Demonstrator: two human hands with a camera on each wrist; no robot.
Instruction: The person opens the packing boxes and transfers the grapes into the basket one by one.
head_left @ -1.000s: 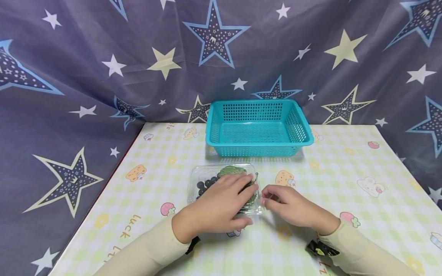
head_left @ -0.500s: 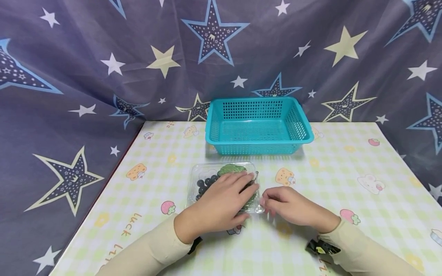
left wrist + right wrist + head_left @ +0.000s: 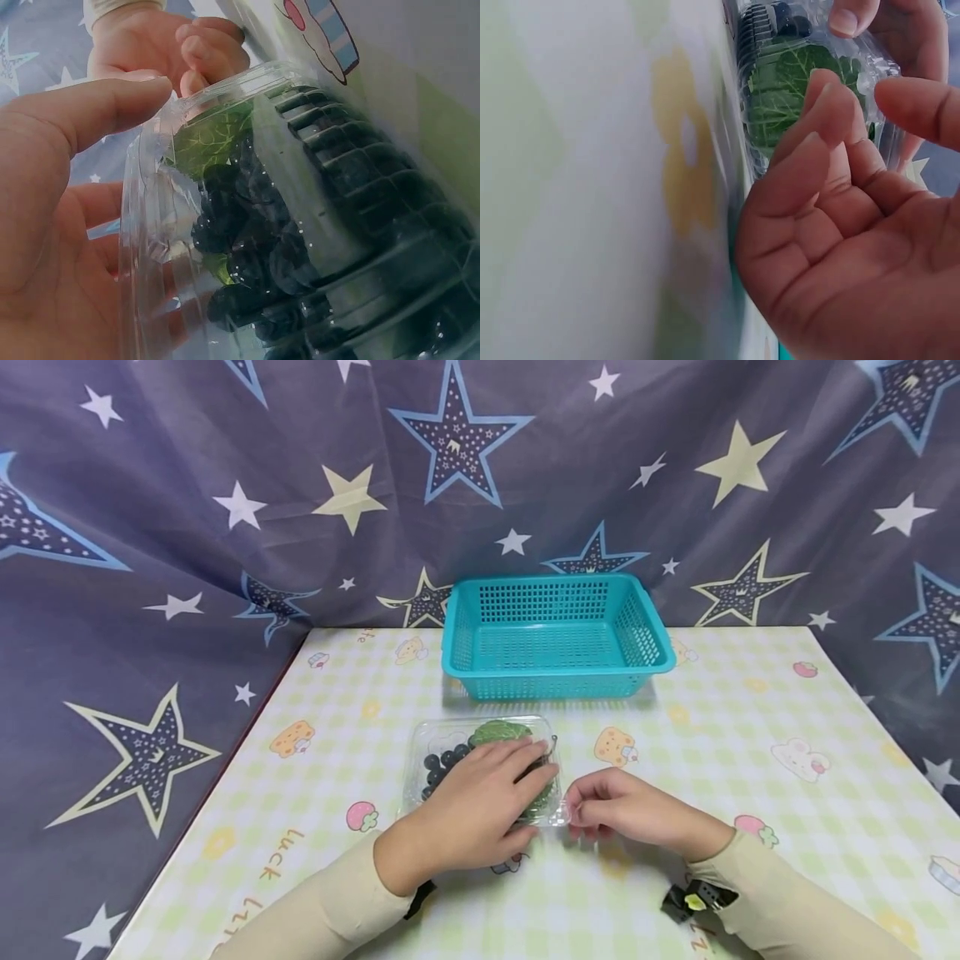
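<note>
A clear plastic clamshell container [image 3: 420, 760] lies on the table, with dark grapes [image 3: 435, 768] and a green leaf [image 3: 498, 732] inside. My left hand [image 3: 472, 802] rests on its lid with fingers spread; in the left wrist view the thumb [image 3: 112, 112] lies along the lid's side. At the container's near right corner, my right hand [image 3: 626, 810] has its fingers curled, and thumb and forefinger pinch the rim there. The right wrist view shows the curled fingers [image 3: 802, 172] beside the container, partly hiding the leaf and corner.
A turquoise perforated basket [image 3: 558, 685] stands behind the container, near the table's back edge. The table [image 3: 300, 827] wears a checked cloth with cartoon prints. A dark star-patterned curtain [image 3: 420, 543] hangs at the back and sides.
The right hand's fingers shift slightly at the container's corner and curl lower. The left hand stays on the lid. The container and basket keep their places; the head view moves a little.
</note>
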